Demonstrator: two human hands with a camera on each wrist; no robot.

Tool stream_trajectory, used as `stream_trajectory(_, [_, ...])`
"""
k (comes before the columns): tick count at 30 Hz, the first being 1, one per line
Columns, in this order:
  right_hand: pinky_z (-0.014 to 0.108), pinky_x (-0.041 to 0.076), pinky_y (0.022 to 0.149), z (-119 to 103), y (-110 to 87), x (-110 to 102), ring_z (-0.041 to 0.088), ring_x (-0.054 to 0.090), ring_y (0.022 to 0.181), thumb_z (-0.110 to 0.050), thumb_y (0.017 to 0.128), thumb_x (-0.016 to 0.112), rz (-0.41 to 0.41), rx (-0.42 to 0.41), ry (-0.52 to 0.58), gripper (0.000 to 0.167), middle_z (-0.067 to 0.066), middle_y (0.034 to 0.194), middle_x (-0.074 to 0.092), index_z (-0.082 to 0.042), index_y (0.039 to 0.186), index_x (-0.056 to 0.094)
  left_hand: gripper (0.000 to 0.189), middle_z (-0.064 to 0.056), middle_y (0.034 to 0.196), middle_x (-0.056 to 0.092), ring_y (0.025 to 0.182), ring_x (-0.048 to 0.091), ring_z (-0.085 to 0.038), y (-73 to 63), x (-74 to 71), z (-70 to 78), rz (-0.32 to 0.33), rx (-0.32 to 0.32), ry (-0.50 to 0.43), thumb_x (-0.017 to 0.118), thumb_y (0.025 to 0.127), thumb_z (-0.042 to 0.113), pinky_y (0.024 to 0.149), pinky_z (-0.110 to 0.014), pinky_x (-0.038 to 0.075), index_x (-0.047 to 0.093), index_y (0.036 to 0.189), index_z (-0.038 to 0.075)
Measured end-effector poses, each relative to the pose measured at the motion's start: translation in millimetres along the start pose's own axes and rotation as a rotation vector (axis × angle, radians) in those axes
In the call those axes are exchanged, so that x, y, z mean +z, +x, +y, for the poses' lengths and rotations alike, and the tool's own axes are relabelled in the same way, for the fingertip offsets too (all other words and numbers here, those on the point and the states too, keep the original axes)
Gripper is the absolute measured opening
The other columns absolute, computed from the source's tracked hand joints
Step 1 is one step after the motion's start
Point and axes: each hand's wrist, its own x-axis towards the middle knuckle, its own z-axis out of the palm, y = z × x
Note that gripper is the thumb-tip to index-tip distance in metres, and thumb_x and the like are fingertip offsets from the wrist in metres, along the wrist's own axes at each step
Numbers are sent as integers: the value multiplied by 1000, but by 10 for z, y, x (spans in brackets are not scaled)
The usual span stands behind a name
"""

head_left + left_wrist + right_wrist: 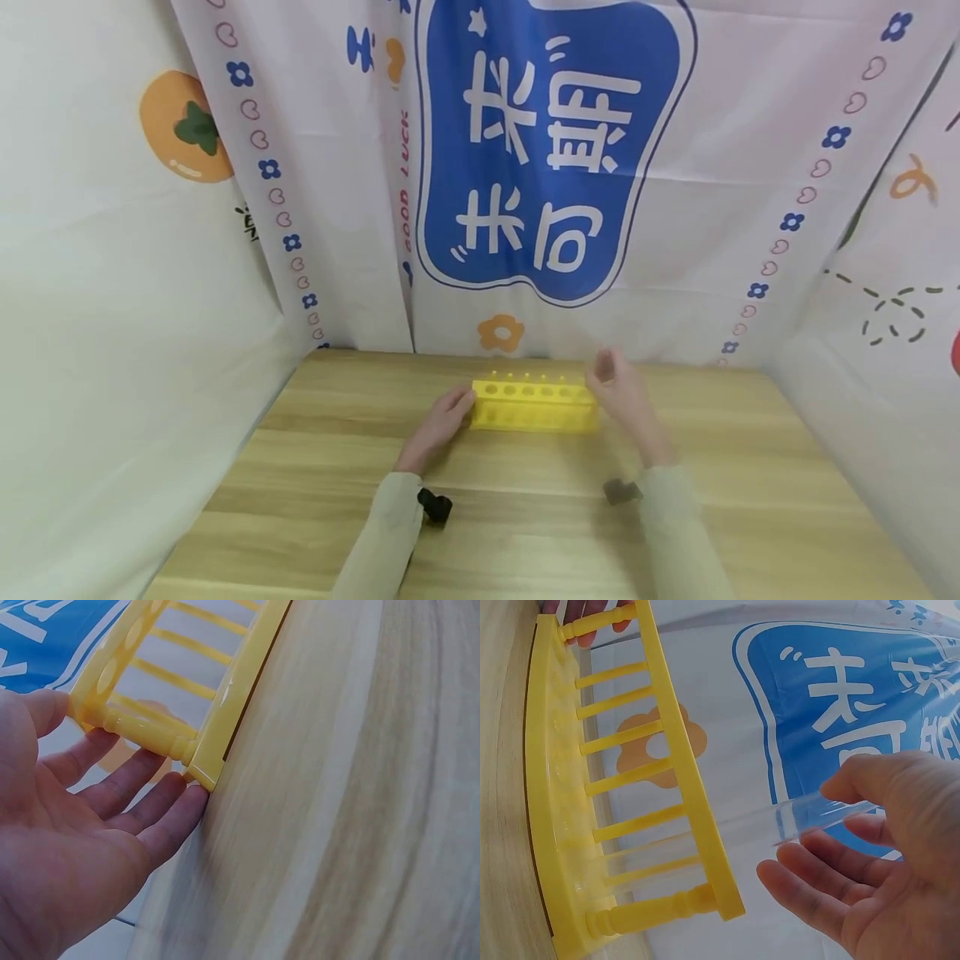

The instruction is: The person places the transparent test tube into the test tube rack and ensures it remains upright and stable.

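A yellow test tube rack (535, 417) with a row of round holes stands upright on the table. At its left end, my left hand (441, 423) holds the end post, thumb at the top plate and fingertips along the side down to the base (206, 769). My right hand (621, 396) is over the rack's right end. Between its thumb and fingers it pinches a clear test tube (761, 825), whose lower part passes through the end hole into the rack. The ring and little fingers of this hand are loosely extended.
The rack rests on a wood-grain table (510, 525) near its back edge. A white printed cloth (735, 125) with a blue panel hangs close behind, and pale cloth walls (112, 350) stand on both sides. A black device (435, 506) is at the left wrist.
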Motion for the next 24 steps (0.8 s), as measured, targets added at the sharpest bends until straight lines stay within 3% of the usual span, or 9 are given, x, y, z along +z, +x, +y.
stream_trajectory(7, [49,54,88,21,-37,-180,35,61,100,-16,95,61,4,13,-36,37,23,109,64,3,124,49,51,-12,134,55,122,53,-29,107,105,96,-24,35,19,40,105,45,105,-48,46,48,140,9])
stream_trajectory(13, [50,55,87,121,-114,-214,37,64,98,-17,93,63,-38,-9,-27,43,25,110,66,4,127,49,48,-19,121,55,113,53,-31,127,133,15,-56,29,22,40,104,46,100,-45,48,53,129,8])
stream_trajectory(18, [48,55,89,246,-85,-294,35,63,105,-26,96,64,-105,15,-8,51,23,119,63,-2,136,44,55,-10,133,56,122,52,-28,134,124,-2,-52,3,2,43,102,51,104,-46,47,50,138,10])
stream_trajectory(24, [54,52,92,185,-86,-413,39,62,108,-28,96,63,-128,16,-2,49,25,121,62,-4,136,46,47,-19,130,52,120,51,-35,151,36,28,-60,-12,-101,42,104,44,101,-49,47,52,133,9])
